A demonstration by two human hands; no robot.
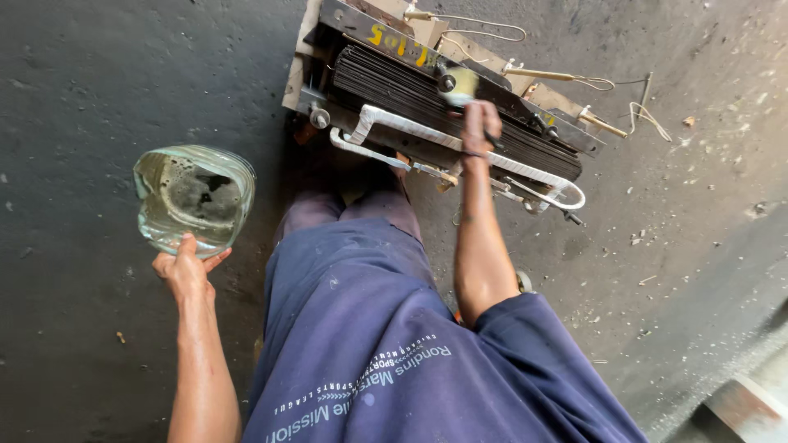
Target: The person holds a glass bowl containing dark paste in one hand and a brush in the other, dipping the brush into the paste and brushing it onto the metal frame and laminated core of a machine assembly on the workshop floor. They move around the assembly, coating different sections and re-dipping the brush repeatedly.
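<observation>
1. Right hand, in the head view, is closed around a small brush or swab whose pale yellowish head sticks out just past the fingers; the hand rests on top of a dark stack of thin metal plates.
2. Left hand is held out to the side, well apart from the plate stack, with fingers and thumb curled around the lower rim of a clear glass jar. The jar holds a murky, yellowish liquid with some foam on it.
3. That plate stack lies on the dark concrete floor, straight ahead of the person's knees. Its long axis runs from upper left to lower right, clamped by dark steel bars, with a white-wrapped bent lead along the near edge and bare wires at the far side.
4. Of the two hands, the right is on the stack, with the brush head touching its upper bar; the jar lies to the left and nearer the person.
5. Wood chips and debris are scattered on the floor at right.
</observation>
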